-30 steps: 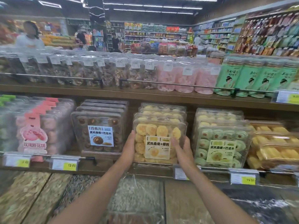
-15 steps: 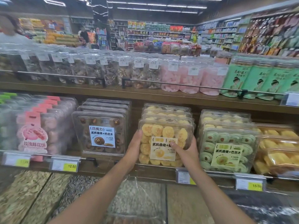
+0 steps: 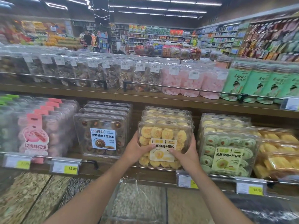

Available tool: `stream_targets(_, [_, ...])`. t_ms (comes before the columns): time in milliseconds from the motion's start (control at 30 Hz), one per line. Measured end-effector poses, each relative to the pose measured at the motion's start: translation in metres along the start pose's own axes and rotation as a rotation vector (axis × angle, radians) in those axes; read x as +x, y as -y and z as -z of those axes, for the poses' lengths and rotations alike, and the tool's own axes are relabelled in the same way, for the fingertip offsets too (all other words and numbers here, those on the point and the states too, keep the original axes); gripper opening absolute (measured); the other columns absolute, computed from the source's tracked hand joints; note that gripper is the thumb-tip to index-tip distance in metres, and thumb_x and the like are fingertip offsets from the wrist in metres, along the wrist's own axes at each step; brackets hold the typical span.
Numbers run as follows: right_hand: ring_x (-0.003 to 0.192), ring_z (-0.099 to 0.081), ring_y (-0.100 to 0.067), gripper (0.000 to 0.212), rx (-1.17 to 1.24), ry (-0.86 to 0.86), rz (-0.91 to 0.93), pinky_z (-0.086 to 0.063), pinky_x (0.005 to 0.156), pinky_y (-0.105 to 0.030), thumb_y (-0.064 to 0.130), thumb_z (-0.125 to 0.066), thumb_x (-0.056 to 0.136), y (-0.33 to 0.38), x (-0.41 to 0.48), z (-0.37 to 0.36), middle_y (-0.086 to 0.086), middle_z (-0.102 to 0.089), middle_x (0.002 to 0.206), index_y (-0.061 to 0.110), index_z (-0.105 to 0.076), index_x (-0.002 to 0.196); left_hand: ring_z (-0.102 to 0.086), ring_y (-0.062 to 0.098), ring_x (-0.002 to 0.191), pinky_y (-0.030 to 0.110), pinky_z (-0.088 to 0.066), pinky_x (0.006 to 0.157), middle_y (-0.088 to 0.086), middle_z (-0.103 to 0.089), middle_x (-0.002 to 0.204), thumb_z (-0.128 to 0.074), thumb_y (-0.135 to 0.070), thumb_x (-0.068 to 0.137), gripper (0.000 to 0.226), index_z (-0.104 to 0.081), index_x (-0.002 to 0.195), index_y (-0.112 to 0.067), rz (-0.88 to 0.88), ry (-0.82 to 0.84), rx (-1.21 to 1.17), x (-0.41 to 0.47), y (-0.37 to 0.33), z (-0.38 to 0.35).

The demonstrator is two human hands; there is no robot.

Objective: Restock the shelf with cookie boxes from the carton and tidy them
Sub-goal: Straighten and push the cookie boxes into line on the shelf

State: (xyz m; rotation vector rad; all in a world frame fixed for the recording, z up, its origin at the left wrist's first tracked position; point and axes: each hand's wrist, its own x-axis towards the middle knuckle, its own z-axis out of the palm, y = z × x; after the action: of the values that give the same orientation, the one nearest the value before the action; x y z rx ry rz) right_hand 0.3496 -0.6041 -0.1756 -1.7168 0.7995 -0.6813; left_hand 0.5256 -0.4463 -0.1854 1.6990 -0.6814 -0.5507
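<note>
A clear box of yellow cookies (image 3: 165, 135) stands upright at the front of its row on the middle shelf (image 3: 161, 102). My left hand (image 3: 137, 151) grips its left edge, thumb across the front label. My right hand (image 3: 186, 154) grips its right edge, thumb on the lower front. Several more yellow boxes (image 3: 167, 113) stand in a row behind it. The carton is not in view.
Chocolate cookie boxes (image 3: 103, 135) stand to the left, green cookie boxes (image 3: 228, 152) to the right, pink pastry packs (image 3: 34, 135) at far left. Jars fill the upper shelf (image 3: 145, 73). Bins of seeds (image 3: 137, 202) lie below. A rail with price tags (image 3: 64, 165) fronts the shelf.
Both hands have closed further round the front yellow box, with the thumbs now over its front. The view has shifted slightly; the box stays in its row.
</note>
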Motion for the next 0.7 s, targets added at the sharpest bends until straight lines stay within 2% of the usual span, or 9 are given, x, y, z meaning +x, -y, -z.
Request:
stream_targets(33, [0.150,-0.036,-0.016,0.132,-0.032,-0.019,0.006,-0.040,0.119,-0.042,0.026,-0.097,0.070,0.002,-0.002,-0.001,0.008,-0.032,0.167,0.037,-0.005,0.165,-0.071,0.009,0.116,0.048,-0.060,0.102,-0.013,-0.072,0.128,-0.095,-0.057,0.062,0.096,-0.046,0.143,-0.039,-0.002,-0.020,0.008,-0.003,-0.001,0.000])
stream_targets(100, [0.155,-0.027,-0.015,0.135,-0.107,-0.062,0.044,-0.032,0.125,-0.044,0.025,-0.097,0.070,0.009,-0.008,-0.003,0.009,-0.022,0.171,0.034,-0.001,0.166,-0.065,0.010,0.126,0.049,-0.055,0.108,-0.015,-0.065,0.138,-0.094,-0.067,0.056,0.122,-0.032,0.156,-0.039,-0.013,-0.067,0.039,-0.008,-0.003,0.000])
stream_targets(200, [0.159,-0.011,-0.013,0.136,-0.271,-0.123,0.126,-0.020,0.128,-0.036,0.022,-0.094,0.075,0.023,-0.020,-0.006,0.008,-0.004,0.174,0.026,0.007,0.166,-0.050,0.008,0.142,0.045,-0.044,0.119,-0.013,-0.049,0.157,-0.097,-0.046,0.068,0.128,-0.014,0.165,-0.038,-0.094,-0.113,0.134,-0.022,-0.018,-0.004])
stream_targets(267, [0.160,-0.003,-0.015,0.138,-0.427,-0.166,0.199,-0.015,0.128,-0.035,0.027,-0.093,0.077,0.029,-0.026,-0.007,0.007,0.008,0.174,0.024,0.013,0.165,-0.030,0.005,0.152,0.036,-0.031,0.125,-0.010,-0.022,0.172,-0.094,-0.033,0.077,0.132,0.002,0.167,-0.035,-0.162,-0.157,0.258,-0.032,-0.031,-0.006])
stream_targets(333, [0.161,0.000,-0.022,0.138,-0.609,-0.197,0.299,-0.017,0.126,-0.037,0.030,-0.092,0.077,0.034,-0.030,-0.005,0.004,0.015,0.174,0.026,0.015,0.165,-0.021,0.007,0.156,0.033,-0.030,0.121,-0.012,0.001,0.176,-0.089,-0.030,0.084,0.130,0.011,0.167,-0.033,-0.289,-0.204,0.437,-0.039,-0.038,-0.004])
stream_targets(433, [0.160,0.001,-0.036,0.131,-0.935,-0.201,0.465,-0.017,0.127,-0.045,0.035,-0.091,0.077,0.043,-0.033,-0.002,-0.007,0.011,0.174,0.025,0.005,0.165,-0.036,0.021,0.154,0.041,-0.046,0.114,-0.011,0.020,0.175,-0.085,-0.036,0.087,0.128,0.016,0.166,-0.034,-0.428,-0.215,0.739,-0.043,-0.045,0.003])
stream_targets(533, [0.159,-0.003,-0.044,0.130,-1.196,-0.175,0.504,-0.014,0.127,-0.054,0.050,-0.088,0.075,0.054,-0.033,-0.001,-0.013,-0.001,0.174,0.027,0.001,0.166,-0.055,0.034,0.134,0.045,-0.060,0.092,-0.006,0.030,0.172,-0.084,-0.038,0.087,0.129,0.018,0.164,-0.037,-0.384,-0.155,0.986,-0.044,-0.052,0.009])
stream_targets(600, [0.158,-0.001,-0.047,0.133,-1.262,-0.142,0.493,-0.014,0.128,-0.056,0.055,-0.086,0.075,0.058,-0.033,-0.001,-0.014,0.000,0.174,0.027,0.007,0.165,-0.060,0.035,0.121,0.043,-0.061,0.082,-0.001,0.034,0.171,-0.083,-0.036,0.088,0.127,0.019,0.164,-0.035,-0.354,-0.136,1.084,-0.044,-0.054,0.008])
stream_targets(700, [0.158,-0.002,-0.048,0.134,-1.278,-0.140,0.487,-0.021,0.126,-0.053,0.054,-0.088,0.073,0.059,-0.033,0.000,-0.015,-0.004,0.174,0.026,0.004,0.166,-0.065,0.032,0.109,0.041,-0.063,0.077,0.001,0.032,0.171,-0.085,-0.022,0.086,0.130,0.019,0.164,-0.036,-0.350,-0.181,1.095,-0.043,-0.050,0.005])
